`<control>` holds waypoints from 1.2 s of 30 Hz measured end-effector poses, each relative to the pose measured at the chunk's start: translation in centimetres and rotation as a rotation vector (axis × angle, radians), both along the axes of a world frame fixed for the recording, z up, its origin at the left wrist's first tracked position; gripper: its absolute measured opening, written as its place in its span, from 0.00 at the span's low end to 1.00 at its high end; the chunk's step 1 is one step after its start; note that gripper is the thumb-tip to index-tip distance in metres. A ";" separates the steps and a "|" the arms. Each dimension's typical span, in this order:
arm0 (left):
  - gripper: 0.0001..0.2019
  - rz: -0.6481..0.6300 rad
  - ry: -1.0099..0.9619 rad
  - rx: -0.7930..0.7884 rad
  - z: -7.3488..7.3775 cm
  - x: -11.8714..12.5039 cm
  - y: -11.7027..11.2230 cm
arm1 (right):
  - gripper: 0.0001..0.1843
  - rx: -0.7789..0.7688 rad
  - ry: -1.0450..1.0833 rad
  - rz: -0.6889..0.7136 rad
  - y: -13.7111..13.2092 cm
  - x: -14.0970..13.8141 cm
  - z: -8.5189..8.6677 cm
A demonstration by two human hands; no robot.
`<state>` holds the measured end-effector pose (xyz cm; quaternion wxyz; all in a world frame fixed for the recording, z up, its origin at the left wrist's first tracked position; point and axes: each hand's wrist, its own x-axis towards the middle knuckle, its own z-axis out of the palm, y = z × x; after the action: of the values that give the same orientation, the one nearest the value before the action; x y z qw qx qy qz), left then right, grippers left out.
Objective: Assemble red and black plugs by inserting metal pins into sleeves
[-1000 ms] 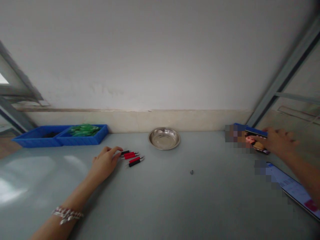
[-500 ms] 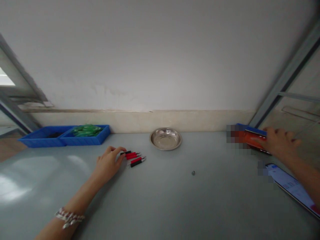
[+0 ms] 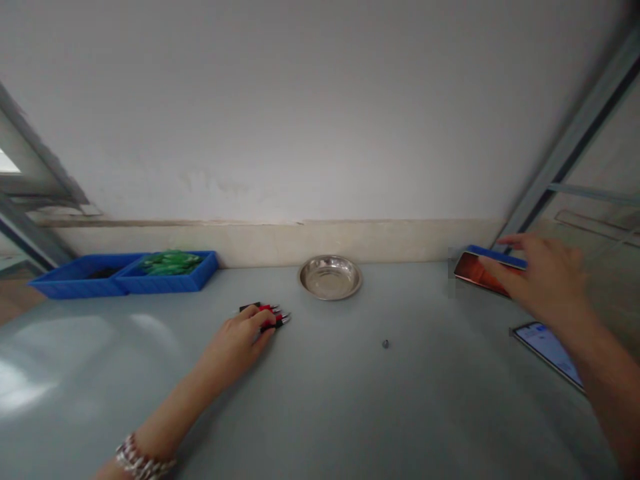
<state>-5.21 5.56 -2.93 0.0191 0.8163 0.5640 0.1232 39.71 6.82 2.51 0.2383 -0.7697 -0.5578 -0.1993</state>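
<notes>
My left hand (image 3: 241,339) lies on the grey table (image 3: 320,400) with its fingers resting flat over a small bunch of red and black probes (image 3: 270,315). At the right, my right hand (image 3: 543,280) hovers with fingers spread just above a phone with an orange-red screen (image 3: 475,272) that leans on a blue box (image 3: 495,257). Nothing is in that hand. A second phone (image 3: 545,347) with a lit screen lies flat beside my right forearm.
A round steel dish (image 3: 330,277) sits at the back by the wall. Two blue bins (image 3: 125,273) stand at the back left, one with green parts (image 3: 170,261). A tiny dark screw (image 3: 385,344) lies mid-table. A metal frame post (image 3: 570,140) rises at the right.
My left hand slid right onto the probes. My right hand lifted off the orange-screened phone and drew back toward me, fingers spreading.
</notes>
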 end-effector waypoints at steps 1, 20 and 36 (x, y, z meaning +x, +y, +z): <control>0.10 -0.006 -0.004 -0.003 0.0 -0.1 0.0 | 0.24 -0.016 0.005 0.066 -0.4 -1.4 -0.1; 0.10 0.063 0.061 -0.008 0.6 0.4 -0.8 | 0.07 -0.143 0.372 0.920 -3.5 -14.1 -5.7; 0.09 0.101 0.091 -0.017 1.1 0.8 -1.6 | 0.08 -0.100 0.396 0.954 -4.5 -14.6 -6.1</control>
<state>-4.37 4.00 -1.78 -0.0058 0.7914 0.6058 0.0821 25.07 2.33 -3.54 0.3668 -0.4633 -0.7995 0.1079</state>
